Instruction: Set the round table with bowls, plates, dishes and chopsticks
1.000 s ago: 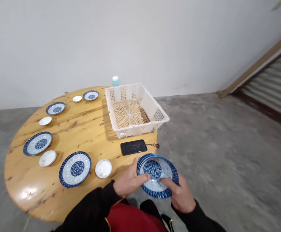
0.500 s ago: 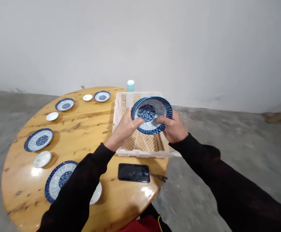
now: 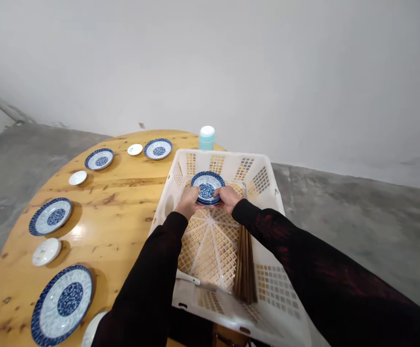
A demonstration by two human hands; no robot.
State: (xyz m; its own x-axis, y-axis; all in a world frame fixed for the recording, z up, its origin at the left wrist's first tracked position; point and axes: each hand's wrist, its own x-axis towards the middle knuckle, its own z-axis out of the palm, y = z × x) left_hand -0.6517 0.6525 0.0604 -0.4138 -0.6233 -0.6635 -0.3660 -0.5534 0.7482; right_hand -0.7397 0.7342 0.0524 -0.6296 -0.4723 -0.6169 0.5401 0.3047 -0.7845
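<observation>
A small stack of blue-and-white plates (image 3: 207, 181) is held level between my two hands, inside the far part of a white plastic basket (image 3: 227, 155). My left hand (image 3: 188, 201) grips the stack's left side, thumb on the rim. On the opposite side my right hand (image 3: 228, 197) is closed round the edge, its thumb over the top plate. Whether the stack touches the basket floor, I cannot tell. A bundle of brown chopsticks (image 3: 245, 265) lies along the basket's right side, and a white handle (image 3: 188, 277) shows near the front left.
The round wooden table (image 3: 119, 202) bears several blue-rimmed plates, one of them a near plate (image 3: 63, 303), with small white dishes such as this one (image 3: 47, 251) between them. Behind the basket stands a turquoise container with a white lid (image 3: 207, 138). A grey wall rises beyond.
Both hands have lowered the plates from above the basket into it, and the stack has gone from tilted to nearly level. The view has shifted, showing more of the basket's inside.
</observation>
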